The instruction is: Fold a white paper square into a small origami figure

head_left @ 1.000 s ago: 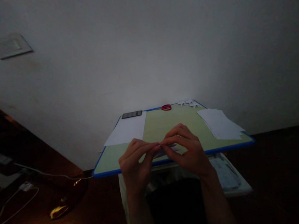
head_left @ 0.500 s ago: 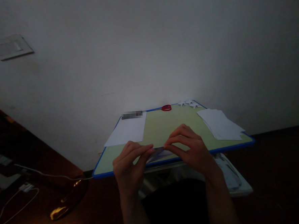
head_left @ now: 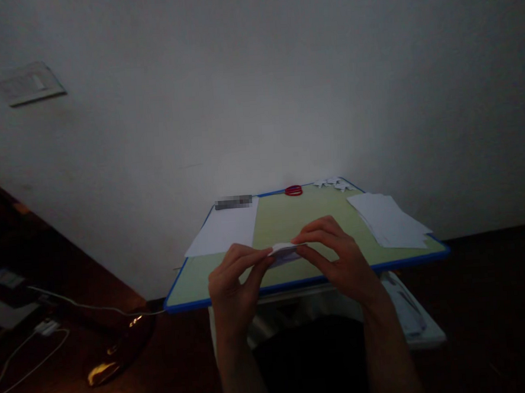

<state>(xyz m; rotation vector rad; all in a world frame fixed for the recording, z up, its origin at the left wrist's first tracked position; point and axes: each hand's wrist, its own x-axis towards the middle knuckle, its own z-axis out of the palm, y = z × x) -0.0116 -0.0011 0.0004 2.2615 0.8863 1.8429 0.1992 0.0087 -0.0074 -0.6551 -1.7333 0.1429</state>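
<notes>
A small piece of folded white paper (head_left: 285, 253) is held up over the near edge of the green table. My left hand (head_left: 238, 281) pinches its left end between thumb and fingers. At the other end, my right hand (head_left: 335, 257) grips the paper with thumb and index finger. The fingertips cover both ends, so the full shape of the fold is hidden.
Blue edging borders the green table (head_left: 277, 219). On it lie a white sheet (head_left: 226, 228) at left, a blurred dark object (head_left: 233, 202), red-handled scissors (head_left: 293, 190), several folded paper pieces (head_left: 334, 183) and a paper stack (head_left: 388, 219). A wall stands behind.
The paper has tilted up between my fingers, so a pale top edge now shows. My left hand has shifted slightly right, and my right fingers have moved along the paper. The view has shifted a little.
</notes>
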